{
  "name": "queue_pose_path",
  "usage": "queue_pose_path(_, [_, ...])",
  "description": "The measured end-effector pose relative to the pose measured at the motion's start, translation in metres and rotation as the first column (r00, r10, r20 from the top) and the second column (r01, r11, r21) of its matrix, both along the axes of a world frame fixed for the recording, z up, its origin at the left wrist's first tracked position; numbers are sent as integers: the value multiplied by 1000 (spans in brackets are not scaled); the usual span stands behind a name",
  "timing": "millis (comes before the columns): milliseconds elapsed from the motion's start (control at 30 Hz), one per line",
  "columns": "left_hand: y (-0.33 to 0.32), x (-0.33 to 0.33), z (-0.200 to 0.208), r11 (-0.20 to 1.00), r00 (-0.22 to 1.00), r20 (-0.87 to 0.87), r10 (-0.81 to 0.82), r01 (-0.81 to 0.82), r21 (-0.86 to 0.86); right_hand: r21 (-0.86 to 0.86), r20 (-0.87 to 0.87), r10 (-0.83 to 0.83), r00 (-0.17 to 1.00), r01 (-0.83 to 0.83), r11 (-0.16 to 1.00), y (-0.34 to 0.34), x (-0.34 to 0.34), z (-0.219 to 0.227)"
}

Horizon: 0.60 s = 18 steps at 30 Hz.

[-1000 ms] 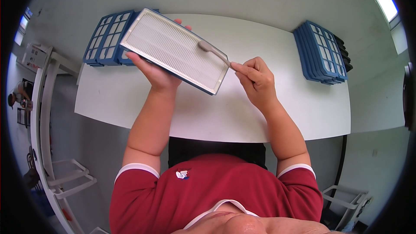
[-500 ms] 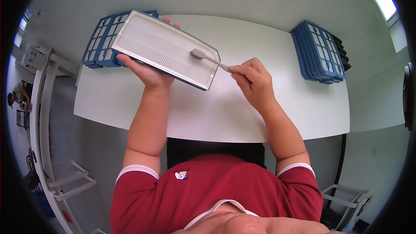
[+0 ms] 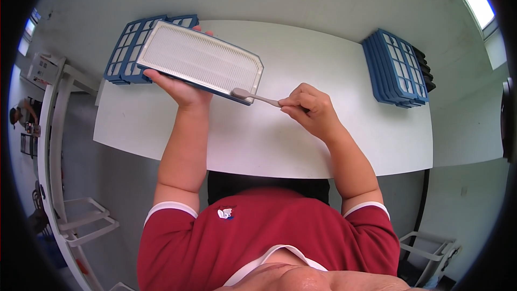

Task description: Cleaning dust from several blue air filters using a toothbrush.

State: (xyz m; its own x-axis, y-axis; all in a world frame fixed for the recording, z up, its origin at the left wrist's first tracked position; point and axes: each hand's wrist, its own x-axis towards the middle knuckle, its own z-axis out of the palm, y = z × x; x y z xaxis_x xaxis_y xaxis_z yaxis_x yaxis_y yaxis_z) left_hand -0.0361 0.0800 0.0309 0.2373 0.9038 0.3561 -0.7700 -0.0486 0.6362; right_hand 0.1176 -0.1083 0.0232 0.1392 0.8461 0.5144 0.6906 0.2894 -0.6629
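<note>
My left hand grips a rectangular pleated air filter from below, thumb along the near edge and fingertips showing past the far edge. Its white pleats face up and its frame is blue. The filter is held above the table, tilted, with its right end nearer to me. Pinched in my right hand is the handle of a small grey-brown brush shaped like a toothbrush. The brush head lies at the near right corner of the pleats; its bristles are hidden.
Several blue-framed filters lie at the white table's far left, partly behind the held one. Another stack of blue filters stands at the far right, with black items behind it. A person shows at the far left.
The brush head has moved toward me, from the middle of the filter's right end to its near corner. The filter's right end has shifted slightly left and levelled a little.
</note>
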Motion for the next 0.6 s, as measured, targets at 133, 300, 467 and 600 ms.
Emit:
queue_pose_path(133, [0,3,2,999,1000,-6,25,-26,-30,-86,-63,-32,998,26,996,0,2,-1])
queue_pose_path(300, [-6,4,-1,994,999,-26,-32,29,-103,-45,-27,-238,971,237,970,2,11,-4])
queue_pose_path(467, [-7,4,3,995,997,-77,-7,-1,-103,-49,-73,-306,949,303,952,5,22,-10])
queue_pose_path(600, [4,2,1,991,998,-42,55,-59,-118,-68,-48,-229,972,225,972,4,17,-8])
